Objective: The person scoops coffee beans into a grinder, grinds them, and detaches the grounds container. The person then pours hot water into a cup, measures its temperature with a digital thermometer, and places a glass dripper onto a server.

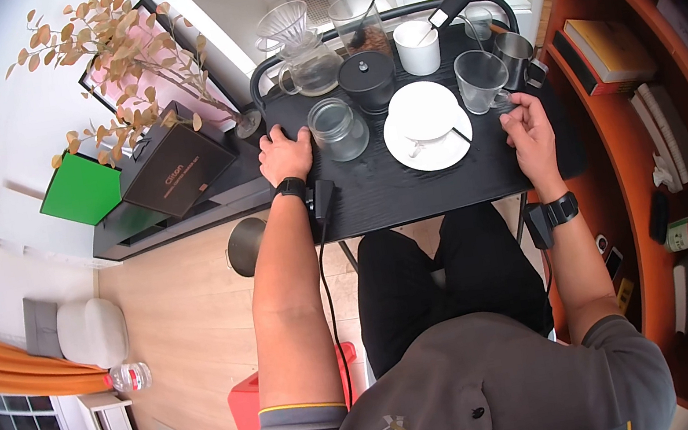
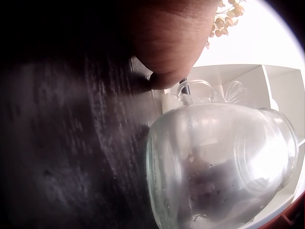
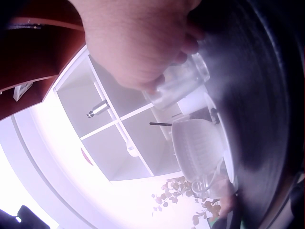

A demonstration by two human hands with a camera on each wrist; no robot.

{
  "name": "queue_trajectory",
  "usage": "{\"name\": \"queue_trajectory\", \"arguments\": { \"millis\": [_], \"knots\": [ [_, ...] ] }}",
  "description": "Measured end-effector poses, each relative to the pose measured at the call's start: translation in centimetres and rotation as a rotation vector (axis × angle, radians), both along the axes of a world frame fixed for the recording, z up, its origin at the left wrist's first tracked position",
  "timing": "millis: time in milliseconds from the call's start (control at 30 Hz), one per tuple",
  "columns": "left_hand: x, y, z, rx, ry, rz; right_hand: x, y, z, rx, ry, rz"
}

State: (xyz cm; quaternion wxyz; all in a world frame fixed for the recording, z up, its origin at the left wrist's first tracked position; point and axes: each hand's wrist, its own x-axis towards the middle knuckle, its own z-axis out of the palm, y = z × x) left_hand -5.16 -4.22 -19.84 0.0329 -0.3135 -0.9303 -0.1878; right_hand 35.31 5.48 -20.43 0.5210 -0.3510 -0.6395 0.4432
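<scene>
My left hand rests on the left edge of the black table, fingers spread, beside an empty-looking glass jar. The same jar fills much of the left wrist view below my fingers. At the right, my right hand has its fingers curled at the handle of a clear glass mug, pinching it. In the right wrist view my fingers overlap this mug. Between the hands stands a white cup on a white saucer, with a dark-handled spoon on the saucer.
Behind stand a black lidded canister, a glass dripper on a server, a white mug and a metal pitcher. A raised rail edges the back. A wooden bookshelf stands close on the right.
</scene>
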Motion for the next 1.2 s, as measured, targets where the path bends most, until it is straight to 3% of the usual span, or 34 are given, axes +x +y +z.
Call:
{"name": "queue_trajectory", "arguments": {
  "millis": [1200],
  "knots": [
    [0.26, -0.05, 0.1, 0.0, 0.016, 0.011, 0.06, -0.15, 0.27, -0.006, -0.008, 0.012]
  ]
}}
